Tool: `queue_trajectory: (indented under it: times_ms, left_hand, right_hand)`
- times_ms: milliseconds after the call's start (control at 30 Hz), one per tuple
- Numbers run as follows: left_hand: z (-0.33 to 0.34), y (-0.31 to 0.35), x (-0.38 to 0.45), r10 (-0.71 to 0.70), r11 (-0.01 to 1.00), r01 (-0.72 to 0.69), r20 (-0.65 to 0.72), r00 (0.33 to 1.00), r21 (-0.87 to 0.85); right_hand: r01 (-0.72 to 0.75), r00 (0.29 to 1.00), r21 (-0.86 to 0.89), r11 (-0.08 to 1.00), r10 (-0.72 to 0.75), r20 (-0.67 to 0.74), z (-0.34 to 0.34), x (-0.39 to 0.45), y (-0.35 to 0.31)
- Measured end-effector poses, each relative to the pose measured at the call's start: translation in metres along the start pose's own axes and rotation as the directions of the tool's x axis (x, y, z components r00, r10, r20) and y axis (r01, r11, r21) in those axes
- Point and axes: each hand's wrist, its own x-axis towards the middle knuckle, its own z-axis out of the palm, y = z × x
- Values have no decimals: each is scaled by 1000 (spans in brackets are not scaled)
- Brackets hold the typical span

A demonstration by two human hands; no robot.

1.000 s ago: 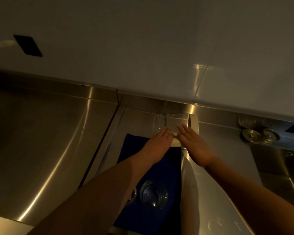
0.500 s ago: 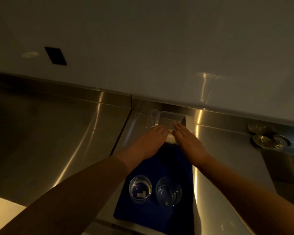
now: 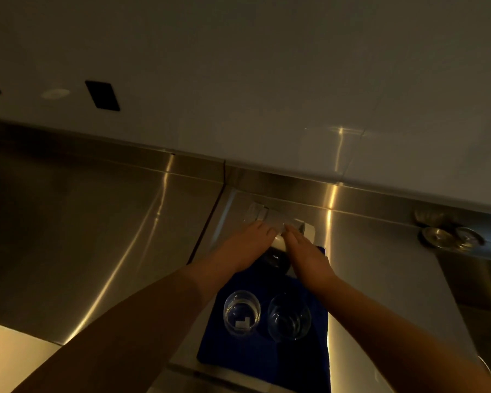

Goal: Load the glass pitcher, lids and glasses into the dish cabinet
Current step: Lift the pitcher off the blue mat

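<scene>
Wall (image 3: pixel 238 66): pale panels, two dark rectangular plates at upper left
Worktop (image 3: pixel 82 236): stainless steel, dim light, seam running toward the back edge
Blue mat (image 3: pixel 304 361): lies on the worktop right of the seam; carries the glasses
Glass pitcher (image 3: pixel 270 217): clear, at the far end of the mat near the back upstand; tilt hard to judge, outline faint
Left hand (image 3: pixel 247 248): palm down, fingers flat on the near side of the pitcher; grip state cannot tell
Right hand (image 3: pixel 306 255): palm down, just beside the left; grip state cannot tell
Two glasses (image 3: pixel 241 312): upright, side by side, on the mat nearer the camera, clear of both hands
Round metal pieces (image 3: pixel 451 236): far right, well apart; too dim to identify
</scene>
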Motion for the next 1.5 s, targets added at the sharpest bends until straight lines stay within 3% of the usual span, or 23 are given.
queue_trajectory:
  times_ms: [167, 367, 500, 700, 833, 1133, 1500]
  left_hand:
    - [5, -5, 4, 13, 1000, -13, 18, 1000, 9]
    - [7, -15, 7, 40, 999, -40, 24, 999, -13]
    - [6, -13, 9, 180, 984, -179, -72, 981, 9]
    - [-6, -6, 11, 405, 914, -386, -277, 871, 123]
    - [-10, -4, 10, 461, 887, -448, -276, 843, 111]
    - [-13, -6, 16, 547, 837, -520, -228, 806, 171]
    - [-5, -19, 7, 503, 864, -469, -287, 815, 183]
  right_hand:
    - [-53, 998, -4, 999, 53, 14, 5, 0, -1]
    - [21, 999, 28, 999, -22, 27, -4, 12, -1]
    - [143, 983, 24, 989, -145, 108, -16, 21, 7]
    - [290, 944, -128, 948, -261, 200, -35, 47, 6]
    - [343, 920, -151, 927, -300, 250, -43, 59, 6]
    - [288, 940, -120, 950, -256, 224, -45, 59, 6]
    - [231, 965, -126, 965, -211, 155, -47, 57, 12]
